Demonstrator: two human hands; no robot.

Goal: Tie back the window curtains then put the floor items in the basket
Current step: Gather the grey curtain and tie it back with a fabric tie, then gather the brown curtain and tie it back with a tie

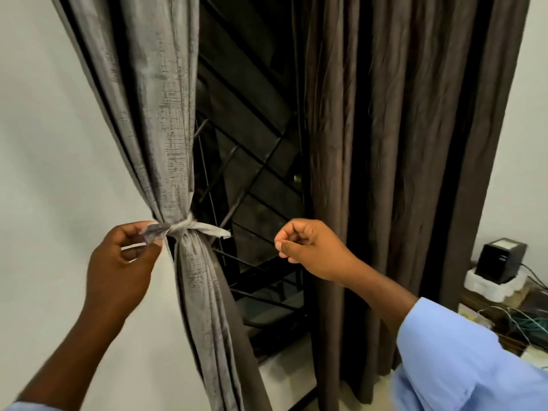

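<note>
The left curtain [166, 114], grey and shiny, is gathered and bound at waist height by a knotted fabric tie [184, 229]. My left hand [124, 256] pinches the left end of that tie between thumb and fingers. The tie's right end sticks out free toward the window. My right hand [308, 247] hovers right of the knot with fingers curled, holding nothing and apart from the tie. The right curtain [400, 143], dark brown, hangs loose and untied. No basket or floor items are in sight.
Behind the curtains is a dark window with black metal bars [255, 173]. At the right edge a low table [504, 315] carries a small black box [501, 259] on a white cloth, plus tangled wires. White walls flank both curtains.
</note>
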